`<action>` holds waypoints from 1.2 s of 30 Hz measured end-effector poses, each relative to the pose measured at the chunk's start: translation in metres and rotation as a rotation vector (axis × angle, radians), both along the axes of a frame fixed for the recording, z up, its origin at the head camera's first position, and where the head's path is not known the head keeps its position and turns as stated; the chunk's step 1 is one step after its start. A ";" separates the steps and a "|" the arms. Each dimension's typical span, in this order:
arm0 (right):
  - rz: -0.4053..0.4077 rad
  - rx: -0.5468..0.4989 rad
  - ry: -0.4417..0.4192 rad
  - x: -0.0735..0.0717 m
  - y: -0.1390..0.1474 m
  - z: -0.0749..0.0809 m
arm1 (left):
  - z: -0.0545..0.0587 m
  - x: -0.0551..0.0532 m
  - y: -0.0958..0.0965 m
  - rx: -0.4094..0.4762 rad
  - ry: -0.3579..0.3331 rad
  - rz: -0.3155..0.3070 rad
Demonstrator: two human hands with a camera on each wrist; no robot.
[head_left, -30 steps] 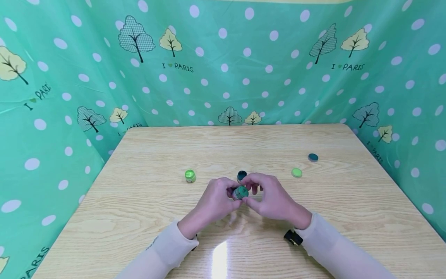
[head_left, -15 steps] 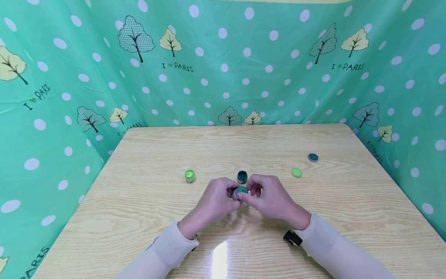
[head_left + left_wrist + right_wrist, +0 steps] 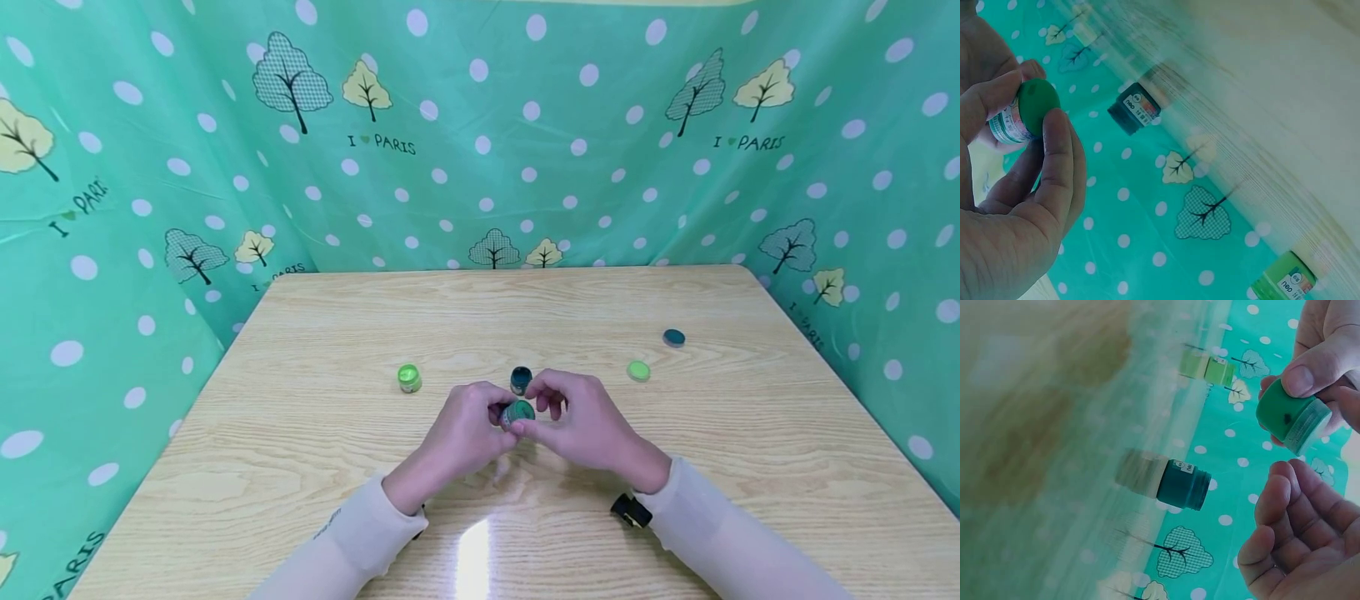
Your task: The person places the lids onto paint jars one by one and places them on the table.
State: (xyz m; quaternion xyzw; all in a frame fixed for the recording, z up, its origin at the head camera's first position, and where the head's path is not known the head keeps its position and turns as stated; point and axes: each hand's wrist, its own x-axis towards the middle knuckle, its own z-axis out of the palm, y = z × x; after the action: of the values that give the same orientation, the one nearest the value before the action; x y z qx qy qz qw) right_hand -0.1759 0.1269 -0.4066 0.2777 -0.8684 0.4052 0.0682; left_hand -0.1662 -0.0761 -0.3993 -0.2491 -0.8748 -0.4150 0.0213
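My left hand (image 3: 468,425) grips a small green paint jar (image 3: 517,413), tilted with its green top toward my right hand. In the left wrist view, the left thumb and fingers close round the jar (image 3: 1013,125) from both sides. My right hand (image 3: 585,421) is beside the top, its thumb tip at the jar's near edge. Its other fingers are bent loosely and stand apart from the jar in the right wrist view. Just behind the hands is a dark teal paint jar (image 3: 521,380) without a lid. A light green jar (image 3: 409,378) stands uncapped to the left.
On the right side of the wooden table (image 3: 330,325) lie a light green lid (image 3: 639,371) and, farther back, a dark teal lid (image 3: 674,337). A dotted green curtain (image 3: 480,192) hangs along the back and both sides of the table.
Half a second ago my right thumb lay over the jar's top; now it is at the near edge and the right fingers have lifted away. My left hand has stayed in place.
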 end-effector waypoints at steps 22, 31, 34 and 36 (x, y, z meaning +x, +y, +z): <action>0.004 0.000 -0.020 0.000 -0.001 -0.002 | 0.000 0.000 0.001 -0.002 0.022 -0.003; -0.039 0.029 -0.026 0.001 -0.002 -0.003 | 0.000 0.000 0.000 -0.008 0.005 -0.002; -0.042 0.033 -0.032 0.001 -0.001 -0.003 | 0.000 0.001 0.000 -0.012 0.003 0.000; -0.039 0.028 -0.036 0.001 -0.001 -0.003 | 0.000 0.001 0.000 -0.013 0.006 0.000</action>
State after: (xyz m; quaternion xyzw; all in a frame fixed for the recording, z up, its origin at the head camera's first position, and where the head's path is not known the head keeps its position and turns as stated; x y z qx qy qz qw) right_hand -0.1747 0.1258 -0.4092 0.2543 -0.8802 0.3967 0.0568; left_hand -0.1652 -0.0759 -0.3989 -0.2506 -0.8773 -0.4088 0.0221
